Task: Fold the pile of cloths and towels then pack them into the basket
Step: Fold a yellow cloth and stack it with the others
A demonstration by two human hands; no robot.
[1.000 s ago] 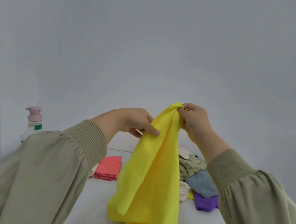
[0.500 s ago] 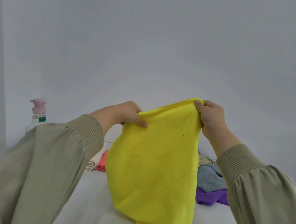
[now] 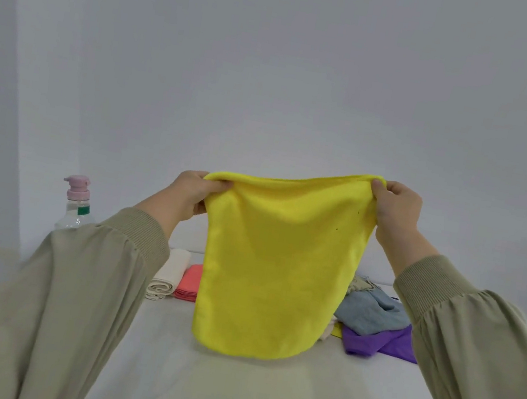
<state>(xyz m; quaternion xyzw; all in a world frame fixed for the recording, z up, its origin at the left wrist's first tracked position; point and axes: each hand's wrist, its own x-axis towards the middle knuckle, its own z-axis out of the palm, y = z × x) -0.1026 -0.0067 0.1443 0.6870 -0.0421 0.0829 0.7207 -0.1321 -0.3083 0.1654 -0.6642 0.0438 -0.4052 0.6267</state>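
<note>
Yellow cloth (image 3: 276, 263): hangs spread over the tabletop (image 3: 225, 386).
Left grip (image 3: 191, 196): pinches its top left corner.
Right grip (image 3: 397, 208): pinches its top right corner.
Behind, left: folded cream towel (image 3: 171, 271), pink cloth (image 3: 189, 282), partly hidden.
Behind, right: loose blue cloth (image 3: 370, 311) on purple cloth (image 3: 373, 344).
Far left: pump bottle (image 3: 76, 204).

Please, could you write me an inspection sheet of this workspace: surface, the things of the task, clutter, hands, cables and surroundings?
Surface: white table, plain.
Job's things: yellow cloth hangs spread out; whether its lower edge touches the table cannot be told. Folded cream cloth and folded coral cloth lie side by side at left. At right, unfolded, blue-grey cloth and purple cloth are heaped together. Basket not in view.
Clutter: pump bottle with pink top, upright, far left.
Hands: left hand pinches the yellow cloth's top left corner, right hand its top right corner.
Cables: nothing seen.
Surroundings: plain pale wall.
</note>
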